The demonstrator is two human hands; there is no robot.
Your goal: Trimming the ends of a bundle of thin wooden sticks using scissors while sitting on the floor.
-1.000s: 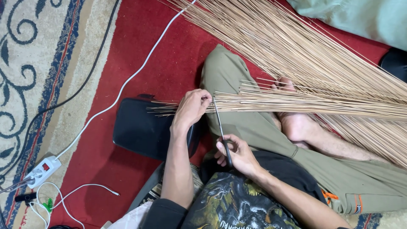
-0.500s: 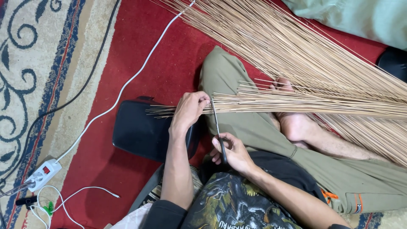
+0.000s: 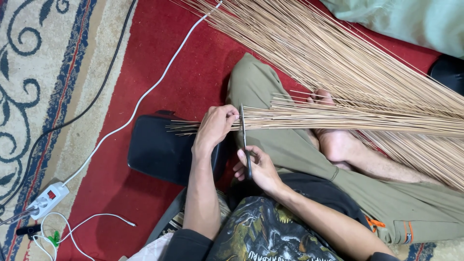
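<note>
The left hand [image 3: 215, 126] has barely moved in the last second, fingers pinched around the bundle of thin sticks [image 3: 338, 118] lying across the lap, while the right hand [image 3: 258, 166], curled on the scissors [image 3: 244, 140], has slid them slightly closer to the bundle's short ends

A bundle of thin, pale tan sticks [image 3: 338, 118] lies level across the seated person's lap, gripped near its short end, with uneven tips poking out to the left over a black cushion. The long ends run off to the right and merge with a much bigger fan of the same sticks spread on the red carpet. A pair of dark scissors [image 3: 244, 140] stands upright against the bundle, blades crossing it just right of the grip.
</note>
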